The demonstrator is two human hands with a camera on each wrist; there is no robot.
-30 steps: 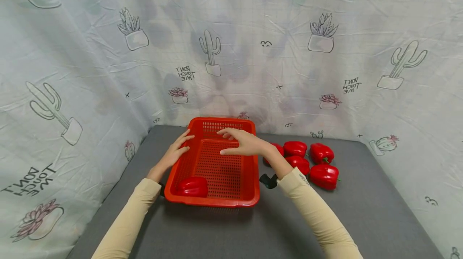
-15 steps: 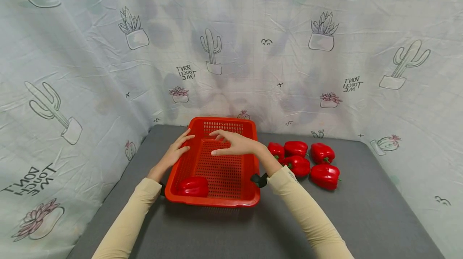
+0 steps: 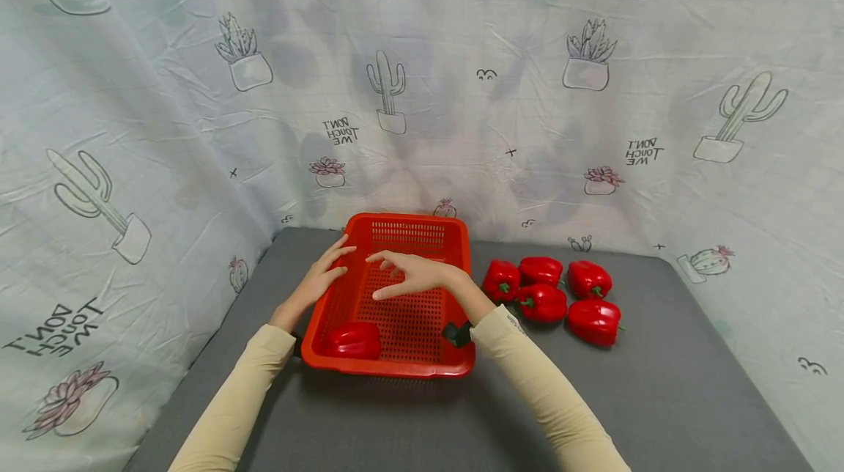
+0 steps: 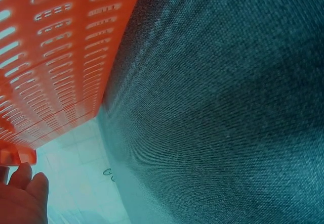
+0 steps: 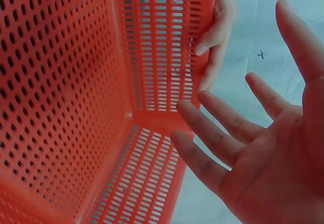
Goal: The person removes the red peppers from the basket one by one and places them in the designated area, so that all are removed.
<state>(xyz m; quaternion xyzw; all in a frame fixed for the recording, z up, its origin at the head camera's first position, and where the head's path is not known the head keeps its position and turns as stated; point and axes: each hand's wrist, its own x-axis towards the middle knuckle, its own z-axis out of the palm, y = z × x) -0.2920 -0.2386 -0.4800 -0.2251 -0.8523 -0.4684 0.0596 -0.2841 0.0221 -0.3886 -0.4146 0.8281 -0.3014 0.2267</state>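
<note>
My left hand (image 3: 313,285) holds the left rim of a red perforated plastic basket (image 3: 389,368). In the right wrist view, its thumb (image 5: 202,49) lies over that rim. My right hand (image 3: 417,274) hovers above the basket with nothing in it; in the right wrist view its fingers (image 5: 215,138) are spread and lightly bent. A red bell pepper (image 3: 354,341) lies in the basket's near left corner. The left wrist view shows the slotted outer wall (image 4: 66,57) of the basket, with the left fingertips (image 4: 36,186) by its rim.
Several red bell peppers (image 3: 542,303) lie grouped on the grey cloth-covered table (image 3: 666,362), right of the basket. A pale curtain (image 3: 448,135) printed with cacti hangs behind the table and along both sides.
My right hand has moved left and slightly toward me over the basket, uncovering the leftmost of the grouped peppers. The left hand and basket stay in place.
</note>
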